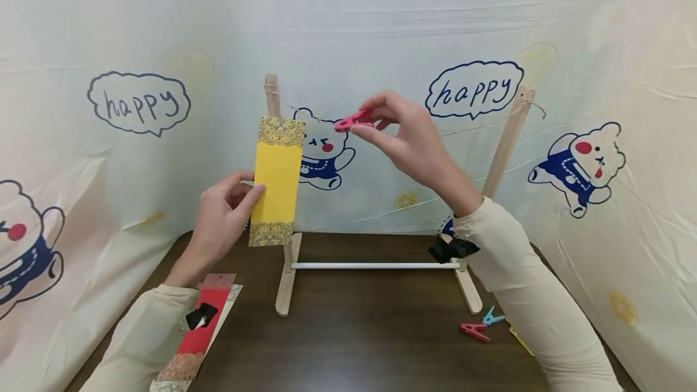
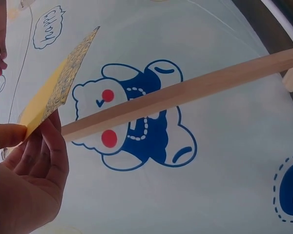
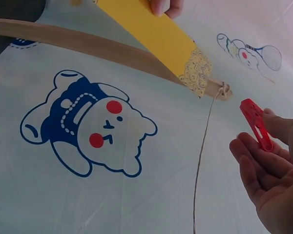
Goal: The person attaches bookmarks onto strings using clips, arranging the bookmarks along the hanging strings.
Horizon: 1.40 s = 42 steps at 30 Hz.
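Observation:
My left hand [image 1: 225, 213] pinches the left edge of a yellow paper card [image 1: 276, 180] with lacy patterned bands at both ends. The card hangs upright in front of the left wooden post [image 1: 273, 97]. My right hand [image 1: 405, 138] holds a red clothespin [image 1: 354, 121] between thumb and fingers, to the right of the card and near the string [image 1: 463, 130]. The right wrist view shows the same clothespin [image 3: 256, 124] apart from the card [image 3: 151, 41]. In the left wrist view, the thumb [image 2: 10, 134] presses on the card [image 2: 53, 90].
A wooden stand with a white crossbar [image 1: 376, 265] and a right post [image 1: 506, 144] rises from the dark table [image 1: 348, 331]. Red and cream cards [image 1: 204, 331] lie at left, partly under my forearm. Red [image 1: 475, 332], blue [image 1: 492, 317] and yellow clothespins [image 1: 521, 340] lie at right.

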Motion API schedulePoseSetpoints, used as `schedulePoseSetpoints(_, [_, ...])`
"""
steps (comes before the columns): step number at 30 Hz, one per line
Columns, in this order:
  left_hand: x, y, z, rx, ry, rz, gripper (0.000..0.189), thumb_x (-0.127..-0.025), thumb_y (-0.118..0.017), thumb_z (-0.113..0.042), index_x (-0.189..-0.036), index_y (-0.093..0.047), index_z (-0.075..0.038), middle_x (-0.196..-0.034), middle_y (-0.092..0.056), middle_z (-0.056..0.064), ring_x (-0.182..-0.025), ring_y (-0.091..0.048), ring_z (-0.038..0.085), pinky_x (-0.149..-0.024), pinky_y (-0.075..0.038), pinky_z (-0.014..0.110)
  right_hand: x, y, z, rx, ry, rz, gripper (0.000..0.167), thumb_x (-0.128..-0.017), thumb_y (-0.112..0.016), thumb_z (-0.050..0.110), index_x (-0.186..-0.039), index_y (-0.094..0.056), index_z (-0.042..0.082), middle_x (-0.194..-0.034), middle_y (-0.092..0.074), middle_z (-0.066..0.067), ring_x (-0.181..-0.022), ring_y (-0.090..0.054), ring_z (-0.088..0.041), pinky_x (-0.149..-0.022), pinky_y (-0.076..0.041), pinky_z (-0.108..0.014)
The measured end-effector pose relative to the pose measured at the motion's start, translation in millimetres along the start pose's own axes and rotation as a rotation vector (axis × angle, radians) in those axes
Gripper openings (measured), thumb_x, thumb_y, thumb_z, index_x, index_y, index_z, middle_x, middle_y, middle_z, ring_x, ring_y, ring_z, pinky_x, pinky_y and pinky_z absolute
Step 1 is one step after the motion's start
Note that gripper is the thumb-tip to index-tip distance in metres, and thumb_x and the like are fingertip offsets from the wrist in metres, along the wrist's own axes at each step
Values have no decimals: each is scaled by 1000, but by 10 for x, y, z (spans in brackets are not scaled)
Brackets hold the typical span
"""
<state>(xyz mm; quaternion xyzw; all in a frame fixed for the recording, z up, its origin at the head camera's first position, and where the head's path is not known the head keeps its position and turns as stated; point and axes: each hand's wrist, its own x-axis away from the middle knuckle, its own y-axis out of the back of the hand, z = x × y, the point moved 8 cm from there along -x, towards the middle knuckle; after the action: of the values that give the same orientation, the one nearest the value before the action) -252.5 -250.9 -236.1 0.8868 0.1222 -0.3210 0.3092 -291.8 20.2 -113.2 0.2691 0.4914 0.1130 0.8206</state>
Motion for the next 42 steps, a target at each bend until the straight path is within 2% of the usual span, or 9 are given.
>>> schedulePoseSetpoints(6, [-84, -20, -31, 28, -11, 9, 23, -100, -62, -22, -113, -66, -4, -82, -73, 11, -57, -61, 16, -51, -45, 19, -248, -110, -66, -39, -26, -25, 34, -93, -73, 20, -119, -59, 3, -99, -74, -4, -81, -61, -9, -79, -51, -25])
schedulePoseSetpoints(9, [-110, -27, -52, 32, -14, 14, 22, -100, -62, -22, -113, -67, -5, -81, -72, 10, -55, -58, 18, -49, -43, 20, -354, -169, -106, -86, -47, -27, 32, -92, -73, 20, -117, -60, 4, -99, -74, -4, -81, -62, -9, -80, -52, -25])
schedulePoseSetpoints(15, [-128, -61, -75, 45, -6, 35, 24, -100, -62, -23, -115, -66, -5, -85, -73, 12, -57, -59, 23, -50, -43, 21, -503, -289, -171, -127, -91, -6, 22, -94, -71, 20, -107, -64, 4, -90, -74, -5, -75, -64, -20, -64, -46, -26])
schedulePoseSetpoints(21, [-170, -58, -100, 80, -20, 40, 22, -100, -62, -20, -115, -66, -5, -84, -73, 12, -55, -58, 19, -47, -42, 22, -621, -389, -169, -151, -105, 28, 16, -97, -66, 15, -105, -64, 1, -90, -74, -8, -74, -66, -12, -60, -43, -26])
schedulePoseSetpoints(25, [-188, -46, -110, 100, -18, 48, 21, -100, -62, -19, -115, -66, -5, -84, -73, 12, -55, -58, 21, -48, -44, 22, -659, -451, -153, -173, -114, 54, 13, -98, -65, 13, -105, -65, 2, -90, -73, -7, -75, -67, -13, -54, -36, -27])
schedulePoseSetpoints(32, [-179, -64, -84, 197, 40, 100, 26, -101, -60, -20, -119, -63, -1, -93, -73, 18, -69, -68, 17, -61, -56, 23, -677, -530, -164, -191, -103, 72, 15, -98, -64, 14, -104, -65, 1, -94, -74, -9, -81, -70, -18, -65, -50, -26])
schedulePoseSetpoints(36, [-180, -57, -79, 229, 62, 94, 29, -101, -59, -22, -120, -63, 0, -96, -73, 20, -72, -70, 16, -64, -58, 24, -703, -564, -262, -238, -133, 77, 15, -98, -64, 13, -104, -66, 0, -95, -73, -13, -82, -70, -21, -76, -55, -25])
schedulePoseSetpoints(39, [-184, -51, -86, 224, 58, 88, 28, -101, -59, -21, -120, -63, 0, -96, -73, 20, -72, -69, 16, -64, -58, 24, -718, -588, -348, -301, -162, 91, 15, -98, -63, 12, -104, -66, -1, -95, -73, -16, -83, -71, -24, -84, -56, -32])
schedulePoseSetpoints(42, [-188, -53, -102, 226, 46, 89, 27, -101, -59, -20, -120, -63, 0, -96, -73, 20, -71, -69, 16, -63, -58, 24, -735, -604, -401, -357, -179, 115, 17, -99, -62, 10, -106, -66, -5, -97, -72, -20, -86, -70, -29, -87, -56, -39])
